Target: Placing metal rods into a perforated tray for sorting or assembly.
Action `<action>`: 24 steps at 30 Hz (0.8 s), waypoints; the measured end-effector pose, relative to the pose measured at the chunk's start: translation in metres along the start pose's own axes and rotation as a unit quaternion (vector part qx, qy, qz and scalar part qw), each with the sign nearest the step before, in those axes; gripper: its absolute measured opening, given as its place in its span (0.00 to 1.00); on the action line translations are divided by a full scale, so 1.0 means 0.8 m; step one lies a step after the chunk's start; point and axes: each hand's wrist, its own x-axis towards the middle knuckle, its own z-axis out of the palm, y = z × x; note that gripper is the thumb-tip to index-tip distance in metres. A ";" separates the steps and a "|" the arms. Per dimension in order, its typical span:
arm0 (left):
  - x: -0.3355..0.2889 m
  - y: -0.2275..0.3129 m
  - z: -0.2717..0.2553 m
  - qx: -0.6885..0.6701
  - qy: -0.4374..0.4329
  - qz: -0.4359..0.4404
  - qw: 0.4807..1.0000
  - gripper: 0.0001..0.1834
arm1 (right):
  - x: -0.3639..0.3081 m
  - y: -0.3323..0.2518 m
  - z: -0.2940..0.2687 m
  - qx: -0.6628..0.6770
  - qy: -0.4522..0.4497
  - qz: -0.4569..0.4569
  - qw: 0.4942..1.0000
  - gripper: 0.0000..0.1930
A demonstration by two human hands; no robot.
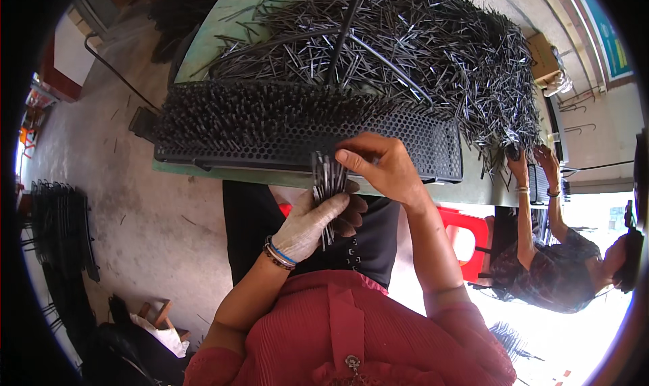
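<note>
My left hand (314, 227), in a pale glove with darker fingers, is closed round an upright bundle of short dark rods (327, 176). It is in front of my lap, just below the near edge of a black perforated rack (433, 139). Bare, my right hand (385, 166) is at the top of the bundle by the rack's front edge. Its thumb and forefinger are bent toward each other; whatever is between them is too dark to make out. Many rods (236, 115) stand upright in the rack's left and back holes, while holes at the front right show bare.
A large heap of loose rods (433, 41) covers much of the green table (223, 14). Thin metal bars (345, 31) rise behind the rack. At right, another person's hands (527, 170) work by the heap. A red chair (466, 240) stands beside me; racks of dark pieces (61, 217) are left.
</note>
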 end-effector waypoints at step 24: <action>0.013 -0.010 -0.003 0.026 0.012 -0.053 0.998 0.15 | 0.042 0.028 -0.010 -0.019 0.227 -0.092 0.969 0.08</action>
